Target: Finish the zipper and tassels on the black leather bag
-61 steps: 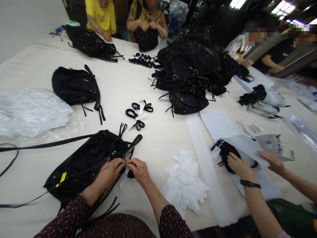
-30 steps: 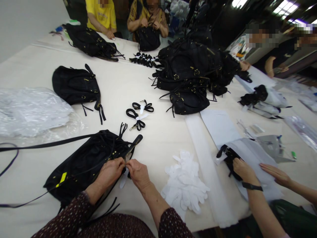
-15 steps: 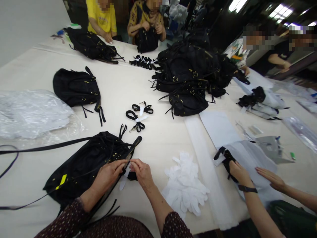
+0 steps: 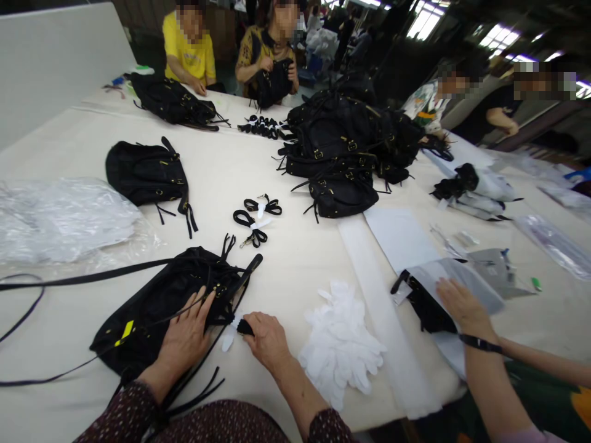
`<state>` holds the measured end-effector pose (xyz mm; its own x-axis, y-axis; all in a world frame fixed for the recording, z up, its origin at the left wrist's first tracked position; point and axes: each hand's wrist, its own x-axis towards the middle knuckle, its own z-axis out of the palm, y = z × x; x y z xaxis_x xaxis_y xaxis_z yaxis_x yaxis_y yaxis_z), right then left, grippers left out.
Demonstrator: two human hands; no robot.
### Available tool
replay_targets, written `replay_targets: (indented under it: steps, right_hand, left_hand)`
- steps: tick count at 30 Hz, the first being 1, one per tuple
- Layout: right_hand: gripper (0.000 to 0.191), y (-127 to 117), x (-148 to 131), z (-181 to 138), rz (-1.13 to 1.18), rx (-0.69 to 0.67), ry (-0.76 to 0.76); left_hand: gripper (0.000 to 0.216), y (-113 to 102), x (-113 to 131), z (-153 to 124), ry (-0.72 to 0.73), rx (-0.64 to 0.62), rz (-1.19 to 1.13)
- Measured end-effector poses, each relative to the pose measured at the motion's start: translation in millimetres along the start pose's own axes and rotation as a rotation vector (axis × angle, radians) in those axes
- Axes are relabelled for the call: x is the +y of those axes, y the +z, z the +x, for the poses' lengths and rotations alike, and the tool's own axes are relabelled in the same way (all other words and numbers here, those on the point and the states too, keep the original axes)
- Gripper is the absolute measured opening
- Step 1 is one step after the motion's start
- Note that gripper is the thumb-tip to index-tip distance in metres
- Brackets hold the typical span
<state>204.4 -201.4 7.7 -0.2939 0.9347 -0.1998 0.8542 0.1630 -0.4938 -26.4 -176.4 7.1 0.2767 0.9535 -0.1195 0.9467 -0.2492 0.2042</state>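
A black bag (image 4: 152, 307) with gold fittings and a yellow tag (image 4: 124, 333) lies in front of me. Resting flat on it, with fingers stretched out, is my left hand (image 4: 189, 329). My right hand (image 4: 268, 339) is closed around a black coiled strap (image 4: 244, 327) at the bag's right side. White wrapping (image 4: 229, 334) circles that strap. Two more wrapped strap bundles (image 4: 252, 228) lie farther up the table. A long black strap (image 4: 101, 277) runs from the bag off the left edge.
White wraps (image 4: 341, 344) are heaped to my right. Clear plastic bags (image 4: 64, 212) lie left. Black bags (image 4: 332, 135) are piled at the back centre, and another bag (image 4: 148, 172) sits at left. A co-worker's hands (image 4: 466, 304) handle a black item and translucent sheet on the right.
My left hand has moved from the strap beside my right hand to lie flat on the bag. The co-worker at right has moved the translucent sheet over the black item.
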Motion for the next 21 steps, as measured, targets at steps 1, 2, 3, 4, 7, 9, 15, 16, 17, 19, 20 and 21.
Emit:
replay_targets:
  steps: [1, 2, 3, 4, 7, 9, 15, 16, 17, 19, 20, 21]
  right_hand:
    - [0.035, 0.0, -0.8, -0.7, -0.020, -0.008, 0.017]
    - [0.036, -0.5, -1.1, -0.9, -0.025, -0.015, 0.041]
    - [0.037, -1.2, -1.1, -0.8, -0.011, -0.017, 0.069]
    - [0.038, -2.1, -0.8, -0.4, 0.022, -0.021, 0.100]
    - [0.040, -5.3, -0.4, 1.7, 0.210, -0.049, 0.203]
    - [0.035, -7.4, -1.7, 2.9, 0.401, -0.082, 0.292]
    - [0.039, -18.4, -19.3, 3.5, 1.275, -0.236, 0.433]
    - [0.040, -21.5, -24.2, 3.9, 1.337, -0.215, 0.432]
    - [0.040, -24.8, -29.7, 4.6, 1.376, -0.192, 0.431]
    - [0.041, -30.9, -42.1, 7.6, 1.442, -0.179, 0.436]
    - [0.043, -33.0, -48.9, 10.0, 1.475, -0.186, 0.439]
    - [0.047, -34.1, -55.9, 13.0, 1.507, -0.199, 0.439]
  left_hand:
    - [0.077, -2.8, -1.7, 1.1, -0.001, -0.016, -0.011]
    - [0.077, -8.6, -4.3, 3.1, -0.005, -0.032, -0.029]
    - [0.074, -17.1, -7.6, 5.8, -0.012, -0.049, -0.051]
    - [0.068, -27.9, -11.4, 9.0, -0.030, -0.066, -0.073]
    - [0.045, -67.7, -23.3, 19.5, -0.147, -0.119, -0.139]
    - [0.038, -93.7, -30.2, 25.8, -0.228, -0.164, -0.199]
    - [0.034, -139.2, -41.0, 33.7, -0.314, -0.140, -0.392]
    - [0.034, -141.8, -41.2, 33.5, -0.323, -0.139, -0.414]
    - [0.034, -143.2, -41.0, 33.2, -0.328, -0.142, -0.429]
    - [0.035, -143.2, -39.8, 32.1, -0.322, -0.148, -0.447]
    - [0.036, -142.2, -38.8, 31.4, -0.314, -0.150, -0.452]
    - [0.037, -140.8, -37.3, 30.7, -0.304, -0.151, -0.457]
